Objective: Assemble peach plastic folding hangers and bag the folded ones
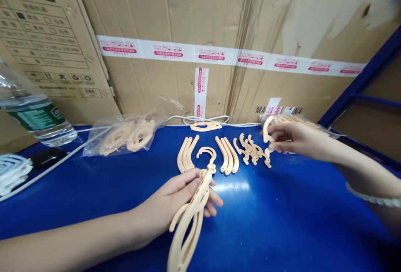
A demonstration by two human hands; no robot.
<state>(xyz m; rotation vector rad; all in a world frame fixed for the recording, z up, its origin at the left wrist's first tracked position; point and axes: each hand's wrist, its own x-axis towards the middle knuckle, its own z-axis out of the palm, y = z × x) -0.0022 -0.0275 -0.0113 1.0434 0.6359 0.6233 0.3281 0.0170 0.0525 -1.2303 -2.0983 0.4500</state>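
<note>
My left hand point(177, 197) is closed round a cream plastic folding hanger point(184, 238), which is folded with its arms pointing down toward me and its hook at the top. At the right, my right hand point(293, 136) pinches a curved cream hook piece point(267, 128) between thumb and fingers, just above the table. Beside it lies a cluster of small wavy cream pieces point(250, 148). Between the hands rest two groups of curved hanger arms, a left group point(187, 155) and a right group point(228, 157).
Clear plastic bags with cream parts lie at the left point(134, 134) and behind my right hand. A flat cream hanger point(206, 126) and white cable point(209, 118) sit by the cardboard boxes point(163, 84). A water bottle point(40, 117) stands far left on the blue table point(266, 222).
</note>
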